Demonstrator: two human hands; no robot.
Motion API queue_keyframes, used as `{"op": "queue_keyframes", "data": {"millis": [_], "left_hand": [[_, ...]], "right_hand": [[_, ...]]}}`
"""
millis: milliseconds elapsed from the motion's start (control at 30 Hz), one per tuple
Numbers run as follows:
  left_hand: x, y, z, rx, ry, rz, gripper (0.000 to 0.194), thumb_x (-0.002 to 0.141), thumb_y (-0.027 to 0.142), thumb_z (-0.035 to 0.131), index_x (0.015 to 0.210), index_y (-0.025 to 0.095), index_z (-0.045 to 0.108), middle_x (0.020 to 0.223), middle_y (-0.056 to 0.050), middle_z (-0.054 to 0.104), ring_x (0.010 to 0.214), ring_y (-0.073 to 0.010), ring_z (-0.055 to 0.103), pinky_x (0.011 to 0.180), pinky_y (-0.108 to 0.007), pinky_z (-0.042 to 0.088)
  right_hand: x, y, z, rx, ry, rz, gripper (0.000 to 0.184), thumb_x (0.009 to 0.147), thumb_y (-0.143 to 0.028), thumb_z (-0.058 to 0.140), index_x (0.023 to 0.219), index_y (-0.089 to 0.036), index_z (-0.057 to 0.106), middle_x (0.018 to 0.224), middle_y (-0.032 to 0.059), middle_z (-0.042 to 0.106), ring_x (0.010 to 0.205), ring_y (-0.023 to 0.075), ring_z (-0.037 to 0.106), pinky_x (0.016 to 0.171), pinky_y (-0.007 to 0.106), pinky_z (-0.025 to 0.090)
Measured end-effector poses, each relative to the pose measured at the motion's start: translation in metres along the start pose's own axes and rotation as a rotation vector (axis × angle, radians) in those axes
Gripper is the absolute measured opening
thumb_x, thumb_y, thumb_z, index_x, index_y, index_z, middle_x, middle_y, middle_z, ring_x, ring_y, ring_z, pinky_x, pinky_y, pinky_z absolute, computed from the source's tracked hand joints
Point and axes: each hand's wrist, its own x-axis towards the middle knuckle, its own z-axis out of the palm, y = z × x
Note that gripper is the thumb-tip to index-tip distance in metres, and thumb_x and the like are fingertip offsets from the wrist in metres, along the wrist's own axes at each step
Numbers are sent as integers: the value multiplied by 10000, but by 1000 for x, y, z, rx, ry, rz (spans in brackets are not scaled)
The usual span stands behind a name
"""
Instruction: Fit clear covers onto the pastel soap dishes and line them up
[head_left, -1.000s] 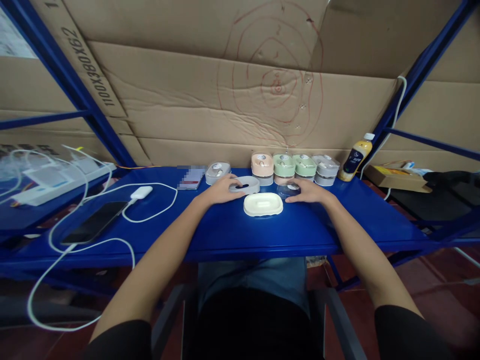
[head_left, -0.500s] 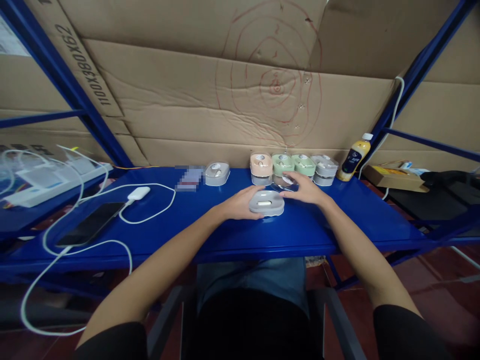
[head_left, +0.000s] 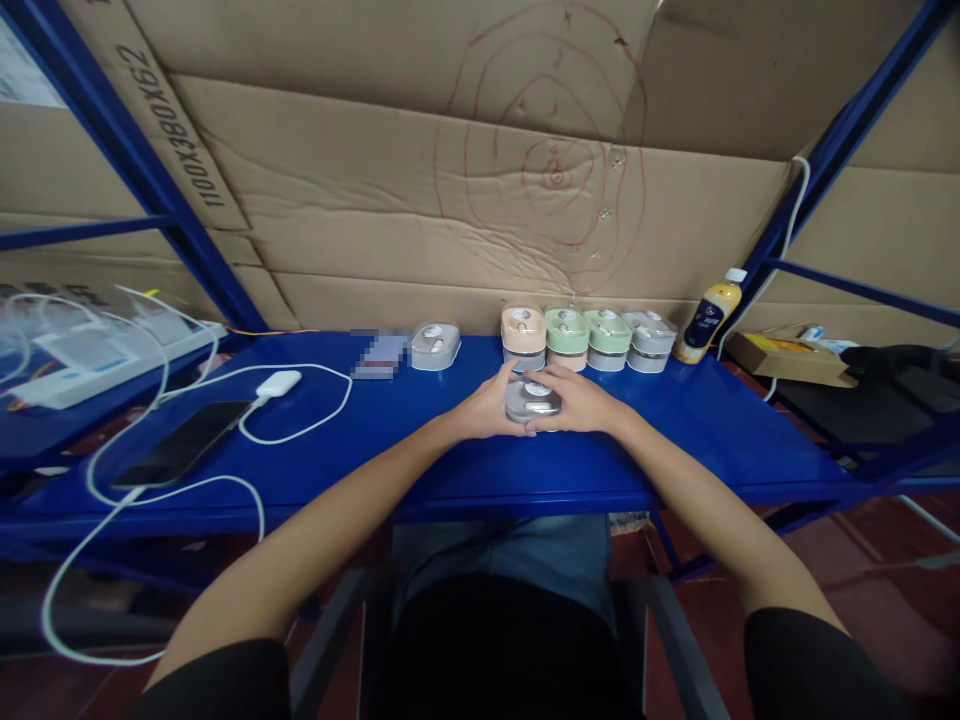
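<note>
Between my two hands, low over the blue table, is a small grey box with a clear lid; a label and a pale oblong piece show on it. From the left, my left hand curls around its side. My right hand wraps the other side, fingers across the far edge. Just behind stand stacked boxes of the same shape: a peach one on grey, a green one on peach, another green one on grey, and a grey pair.
A lone grey box sits farther left, beside a blurred-out patch. On the left lie a phone, a white charger and looping white cables. A juice bottle stands at the right, near an open carton.
My right hand has brought the clear lid down and toward me onto the grey box. Both hands now close around the box, where before only the left held it.
</note>
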Motion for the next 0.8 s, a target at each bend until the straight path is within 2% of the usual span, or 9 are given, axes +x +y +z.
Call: {"op": "queue_keyframes", "data": {"millis": [167,233,300,433,567,700,800], "left_hand": [[2,0,-9,51,-9,33,1245,652,544,993,1678,220,367,1601,-233,576,1478,-467,579,1206,-661,481],[3,-3,-15,101,-17,71,1130,664,528,984,1627,236,470,1564,-194,616,1453,-444,596,1217,-641,477],[3,-7,-22,156,-21,84,1053,690,555,968,1600,258,529,1507,-166,657,1419,-427,616,1217,-631,477],[1,-15,-30,212,-22,62,1026,758,624,910,1633,255,520,1527,-177,641,1429,-417,613,1222,-618,475],[0,-19,-31,208,-22,44,1060,760,638,907,1645,219,501,1597,-206,606,1506,-445,561,1257,-638,437],[0,-17,-32,58,49,38,1129,680,589,980,1624,219,484,1554,-204,654,1430,-435,638,1222,-630,487],[1,-14,-34,-132,98,72,1102,706,536,979,1620,208,456,1488,-211,695,1356,-397,694,1176,-609,537]], "right_hand": [[-2,5,-5,58,-51,27,1101,800,-797,844,1714,-329,445,1425,158,652,1351,451,636,1132,649,563],[-4,10,-7,125,-50,-8,1080,824,-747,850,1725,-341,415,1471,148,639,1385,425,619,1168,629,540],[-4,17,-9,174,-34,-49,1005,846,-686,858,1699,-335,458,1489,140,640,1392,403,619,1194,617,519],[-3,28,-8,200,-6,-73,928,851,-641,876,1645,-293,543,1477,150,657,1365,393,639,1190,616,513],[-1,29,-4,187,5,-54,938,826,-649,900,1635,-319,560,1425,128,690,1303,382,667,1145,605,543],[-1,25,-8,185,56,-42,913,800,-636,925,1587,-287,621,1317,127,734,1175,369,706,1063,595,580],[-2,20,-15,203,112,-41,881,834,-630,895,1597,-291,613,1375,128,732,1210,367,692,1080,584,563]]}}
